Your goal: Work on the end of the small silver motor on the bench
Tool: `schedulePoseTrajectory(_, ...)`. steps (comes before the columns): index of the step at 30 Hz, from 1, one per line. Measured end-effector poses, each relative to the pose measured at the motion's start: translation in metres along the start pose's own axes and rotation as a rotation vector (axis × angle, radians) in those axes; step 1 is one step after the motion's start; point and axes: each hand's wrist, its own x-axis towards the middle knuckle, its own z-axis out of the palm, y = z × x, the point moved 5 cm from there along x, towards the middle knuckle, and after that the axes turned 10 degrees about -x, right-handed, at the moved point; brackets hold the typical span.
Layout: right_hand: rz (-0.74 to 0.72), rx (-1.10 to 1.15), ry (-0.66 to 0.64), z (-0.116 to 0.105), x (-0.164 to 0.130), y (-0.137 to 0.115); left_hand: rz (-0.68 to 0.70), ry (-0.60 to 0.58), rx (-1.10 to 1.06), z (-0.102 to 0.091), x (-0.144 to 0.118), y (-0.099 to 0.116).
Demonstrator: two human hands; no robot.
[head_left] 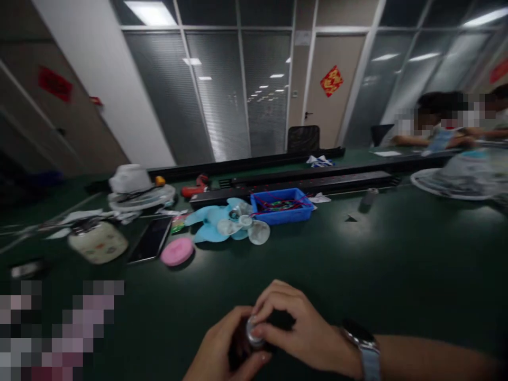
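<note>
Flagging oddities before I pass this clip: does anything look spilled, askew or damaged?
Mildly untidy: red wires straggle over the rim of the blue bin instead of lying inside. Otherwise, nothing obvious, though blur hides detail.

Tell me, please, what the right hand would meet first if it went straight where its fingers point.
The right hand touches the silver object, so that comes first; the left hand seems next, though depth is unclear.

The hands (pixel 301 323) largely hide the blurred silver-topped object (pixel 252 339) between them
</note>
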Motion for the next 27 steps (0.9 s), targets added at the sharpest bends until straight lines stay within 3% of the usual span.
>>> schedulePoseTrajectory(5,0.065,0.112,-0.159,0.005,-0.004,0.008,0.004,0.144,-0.127,-0.011,0.004,0.01)
schedulePoseTrajectory(10,0.221,0.245,-0.206,0.007,-0.011,0.024,0.013,0.211,-0.183,-0.017,0.007,0.01)
schedulePoseTrajectory(15,0.293,0.341,-0.268,0.012,-0.015,0.033,0.003,0.088,-0.218,-0.021,0.011,0.021)
schedulePoseTrajectory(20,0.322,0.189,-0.307,0.017,-0.015,0.035,0.105,-0.021,-0.042,-0.026,0.012,0.042)
schedulePoseTrajectory(27,0.264,0.086,-0.313,0.022,-0.009,0.035,0.166,0.006,0.136,-0.023,0.009,0.053)
